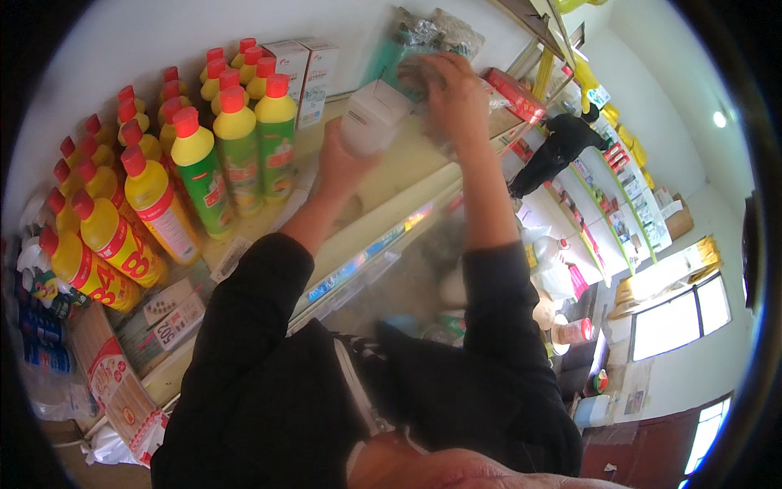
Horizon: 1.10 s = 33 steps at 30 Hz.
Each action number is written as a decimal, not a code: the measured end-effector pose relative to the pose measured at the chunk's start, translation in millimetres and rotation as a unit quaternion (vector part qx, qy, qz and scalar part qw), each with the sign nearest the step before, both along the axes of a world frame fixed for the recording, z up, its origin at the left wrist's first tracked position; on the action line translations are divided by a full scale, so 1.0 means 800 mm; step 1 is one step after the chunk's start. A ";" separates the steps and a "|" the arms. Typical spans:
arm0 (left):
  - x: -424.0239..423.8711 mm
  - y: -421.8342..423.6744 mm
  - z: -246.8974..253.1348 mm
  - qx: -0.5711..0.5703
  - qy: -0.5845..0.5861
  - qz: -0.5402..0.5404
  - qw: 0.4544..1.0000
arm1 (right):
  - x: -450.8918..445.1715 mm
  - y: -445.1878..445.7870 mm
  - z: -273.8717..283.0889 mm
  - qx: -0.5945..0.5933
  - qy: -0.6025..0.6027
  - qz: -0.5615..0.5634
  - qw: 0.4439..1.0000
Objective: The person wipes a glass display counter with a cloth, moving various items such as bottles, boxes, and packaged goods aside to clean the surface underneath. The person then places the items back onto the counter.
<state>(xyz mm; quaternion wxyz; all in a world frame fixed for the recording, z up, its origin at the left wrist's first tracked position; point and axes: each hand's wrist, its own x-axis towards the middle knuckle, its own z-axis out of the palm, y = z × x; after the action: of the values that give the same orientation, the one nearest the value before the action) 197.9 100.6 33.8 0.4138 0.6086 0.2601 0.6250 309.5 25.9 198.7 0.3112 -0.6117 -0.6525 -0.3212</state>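
Note:
In the head view, my left hand [343, 158] holds a small white cardboard box [374, 117] over the shelf, its top flap edge raised. My right hand [449, 91] is just right of that box, its fingers curled around something greyish that is blurred, so I cannot tell what it is. Behind my right hand, a green package [383, 60] and crumpled clear plastic packaging [452, 33] lie against the wall. Two taller white boxes [316, 79] stand upright behind and left of the held box. The cream shelf [391, 165] runs beneath both hands.
Green bottles with red caps [201, 177] and yellow bottles with red caps [122, 238] crowd the shelf's left part. A red package [516, 95] lies at the right. Farther off, a person in black [559, 147] is beside stocked shelves [623, 202].

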 end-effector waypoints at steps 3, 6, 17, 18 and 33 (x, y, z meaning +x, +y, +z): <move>0.001 0.000 -0.001 0.004 0.010 -0.007 1.000 | -0.035 -0.014 -0.005 -0.043 -0.092 0.111 0.989; -0.001 -0.003 0.002 -0.017 0.025 -0.038 0.999 | 0.005 0.002 -0.043 -0.041 -0.050 0.158 0.985; 0.001 0.015 -0.016 -0.005 0.007 -0.043 0.999 | 0.090 -0.035 -0.106 -0.240 0.259 0.047 0.934; 0.002 0.016 -0.018 0.006 0.029 -0.037 0.999 | 0.084 -0.035 -0.110 -0.276 0.269 0.059 0.921; 0.003 0.042 -0.040 0.051 0.110 -0.131 0.984 | 0.106 0.070 -0.198 -0.462 0.449 0.302 0.703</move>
<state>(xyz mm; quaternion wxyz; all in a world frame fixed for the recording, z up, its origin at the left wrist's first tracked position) 200.3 134.0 1.5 0.4293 0.7226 0.1904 0.5072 394.4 81.7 40.5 0.3266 -0.5205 -0.6521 0.4441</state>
